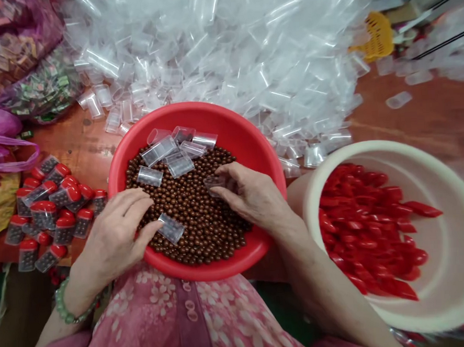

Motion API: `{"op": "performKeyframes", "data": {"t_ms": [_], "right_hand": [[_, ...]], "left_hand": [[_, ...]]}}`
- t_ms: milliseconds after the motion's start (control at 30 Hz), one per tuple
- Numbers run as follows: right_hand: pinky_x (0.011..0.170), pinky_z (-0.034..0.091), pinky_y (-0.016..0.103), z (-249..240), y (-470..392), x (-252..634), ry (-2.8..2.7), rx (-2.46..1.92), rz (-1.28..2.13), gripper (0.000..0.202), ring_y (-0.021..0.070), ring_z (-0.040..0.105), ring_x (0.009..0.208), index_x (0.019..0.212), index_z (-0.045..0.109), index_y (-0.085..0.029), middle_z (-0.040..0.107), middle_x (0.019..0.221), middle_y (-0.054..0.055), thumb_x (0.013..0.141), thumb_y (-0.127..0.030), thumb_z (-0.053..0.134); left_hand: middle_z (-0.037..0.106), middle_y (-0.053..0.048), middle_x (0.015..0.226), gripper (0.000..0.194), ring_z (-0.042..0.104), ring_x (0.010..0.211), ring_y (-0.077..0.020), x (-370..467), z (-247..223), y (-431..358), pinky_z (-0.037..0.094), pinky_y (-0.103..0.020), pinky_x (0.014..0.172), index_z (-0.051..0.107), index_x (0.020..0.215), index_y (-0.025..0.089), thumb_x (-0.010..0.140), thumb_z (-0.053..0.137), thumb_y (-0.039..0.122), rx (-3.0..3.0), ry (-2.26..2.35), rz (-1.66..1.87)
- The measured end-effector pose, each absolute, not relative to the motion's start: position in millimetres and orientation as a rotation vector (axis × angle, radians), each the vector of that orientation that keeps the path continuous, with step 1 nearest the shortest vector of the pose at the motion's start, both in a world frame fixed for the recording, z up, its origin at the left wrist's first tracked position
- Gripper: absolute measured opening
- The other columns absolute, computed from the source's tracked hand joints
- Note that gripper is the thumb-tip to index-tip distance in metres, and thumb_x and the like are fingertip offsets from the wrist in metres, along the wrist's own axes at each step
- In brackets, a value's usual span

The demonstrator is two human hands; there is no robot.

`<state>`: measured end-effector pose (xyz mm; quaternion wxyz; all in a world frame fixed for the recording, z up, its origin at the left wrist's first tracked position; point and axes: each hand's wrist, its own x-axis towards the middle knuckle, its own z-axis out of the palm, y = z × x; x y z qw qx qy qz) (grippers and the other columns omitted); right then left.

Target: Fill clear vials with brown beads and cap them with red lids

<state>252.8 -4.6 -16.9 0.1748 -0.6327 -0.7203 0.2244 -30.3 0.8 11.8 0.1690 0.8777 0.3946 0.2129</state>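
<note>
Inside the red basin (pixel 192 109): brown balls (pixel 191 210); clear tube (pixel 212 182), pinched by my right hand (pixel 257 193), could slip or spill if tilted. At its left rim: my left hand (pixel 111 228), half-open, gripping nothing.

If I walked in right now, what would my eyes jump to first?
Probably the big red basin in the middle, holding shiny brown balls with small clear cups lying on top. Behind it, a huge heap of clear plastic cups glitters. On the right, a cream tub holds bright red plastic pieces.
</note>
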Motion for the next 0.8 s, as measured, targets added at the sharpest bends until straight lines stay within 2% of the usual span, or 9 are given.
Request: {"op": "performKeyframes", "data": {"t_ms": [67,233,367,467,533,600,700,800], "right_hand": [[0.066,0.049,0.031,-19.5,-3.9,250.6,-2.148,-1.747,0.634,0.022,0.0188,0.063,0.073,0.109,0.057,-0.017,0.065,0.085,0.004,0.088,-0.024,0.058],[0.079,0.051,0.032,-14.5,6.2,239.5,-2.594,-1.651,0.788,0.019,0.0198,0.065,0.087,0.104,0.064,-0.015,0.063,0.102,0.010,0.093,-0.021,0.051],[0.078,0.050,0.030,-4.7,17.1,225.6,-2.811,-1.514,0.924,0.026,0.0187,0.066,0.088,0.113,0.061,-0.014,0.062,0.108,0.011,0.088,-0.011,0.054],[0.072,0.048,0.029,2.1,22.6,217.2,-2.943,-1.481,0.947,0.022,0.0181,0.065,0.081,0.107,0.061,-0.014,0.063,0.101,0.009,0.086,-0.010,0.056],[0.064,0.046,0.030,5.4,22.9,211.9,-3.046,-1.521,0.814,0.022,0.0188,0.065,0.074,0.105,0.061,-0.013,0.064,0.097,0.010,0.086,-0.006,0.050],[0.056,0.042,0.032,7.0,20.0,205.5,-3.130,-1.571,0.548,0.029,0.0215,0.065,0.069,0.105,0.061,-0.010,0.065,0.093,0.013,0.084,0.000,0.045],[0.053,0.038,0.033,5.3,11.9,193.9,-3.185,-1.622,0.210,0.029,0.0266,0.065,0.069,0.096,0.064,-0.006,0.066,0.082,0.017,0.081,0.004,0.041],[0.057,0.040,0.034,-0.4,4.3,186.0,-3.223,-1.598,0.110,0.025,0.0270,0.064,0.071,0.087,0.064,-0.006,0.065,0.077,0.017,0.083,0.003,0.041]], "left_hand": [[0.069,-0.015,0.111,0.025,0.063,0.110,-0.0252,-22.1,7.1,2.3,0.053,-0.042,0.098,0.060,0.110,0.011,0.092,0.057,0.028,2.518,1.104,0.551],[0.073,-0.014,0.103,0.024,0.068,0.097,-0.0255,-11.5,-7.2,6.9,0.055,-0.040,0.087,0.065,0.101,0.011,0.094,0.052,0.030,2.579,1.192,0.549],[0.074,-0.011,0.102,0.022,0.068,0.097,-0.0229,-13.2,-11.1,6.9,0.053,-0.037,0.087,0.066,0.100,0.013,0.094,0.049,0.027,2.556,1.191,0.587],[0.073,-0.012,0.107,0.026,0.065,0.102,-0.0249,-16.7,-5.3,6.2,0.050,-0.040,0.090,0.066,0.105,0.014,0.093,0.053,0.033,2.549,1.102,0.482],[0.070,-0.011,0.115,0.034,0.062,0.107,-0.0260,-16.9,0.4,5.7,0.048,-0.042,0.093,0.064,0.114,0.015,0.090,0.058,0.038,2.547,0.949,0.341],[0.067,-0.010,0.119,0.036,0.059,0.108,-0.0261,-14.1,4.5,4.9,0.047,-0.041,0.091,0.062,0.119,0.018,0.088,0.061,0.035,2.556,0.816,0.180],[0.067,-0.008,0.106,0.023,0.057,0.099,-0.0256,-6.8,4.6,4.1,0.047,-0.039,0.082,0.064,0.111,0.019,0.089,0.056,0.023,2.605,0.758,-0.005],[0.065,-0.007,0.094,0.018,0.055,0.092,-0.0244,-2.5,1.7,8.9,0.046,-0.039,0.079,0.065,0.099,0.018,0.090,0.050,0.014,2.653,0.736,-0.057]]}}
